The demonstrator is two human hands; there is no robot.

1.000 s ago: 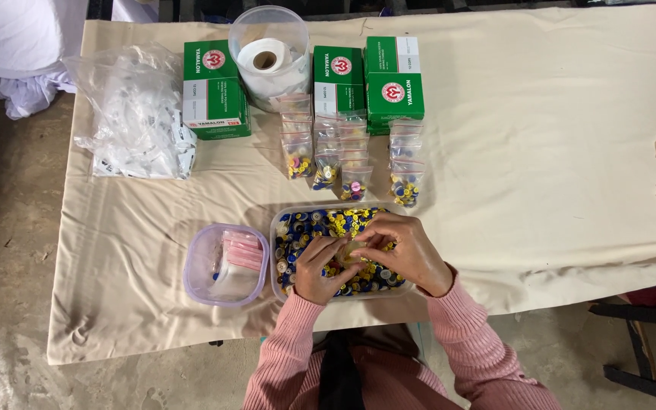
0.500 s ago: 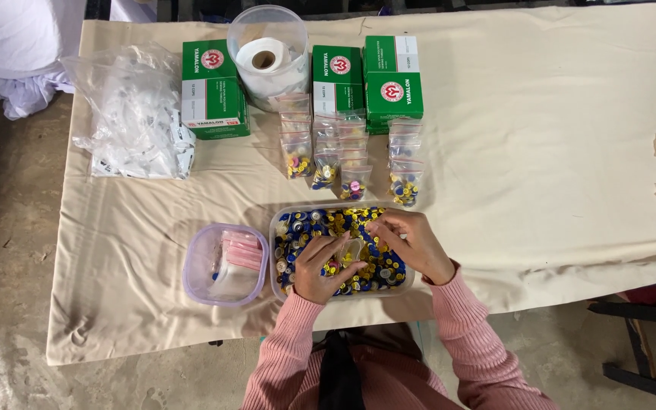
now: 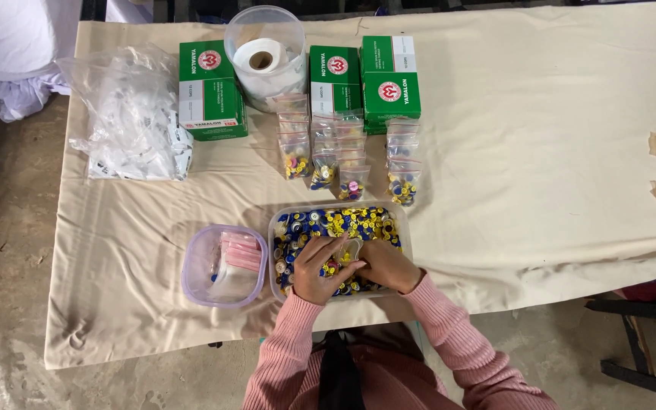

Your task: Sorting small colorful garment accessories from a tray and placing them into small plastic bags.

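holding a small clear plastic bag (image 3: 349, 250) between my left hand (image 3: 314, 267) and right hand (image 3: 383, 263) over the clear rectangular tub of blue and yellow buttons (image 3: 337, 225), i judge filling underway, more buttons next.

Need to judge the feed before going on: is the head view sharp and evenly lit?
Head view: even, soft light, no harsh shadows; mild glare on the clear bag; buttons in the tub too small to resolve; left hand and right hand slightly soft.

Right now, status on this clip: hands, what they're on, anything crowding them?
Both hands in the clear tray of buttons. Left hand and right hand pinch a small clear bag between them. Tub of empty bags sits left, apart.
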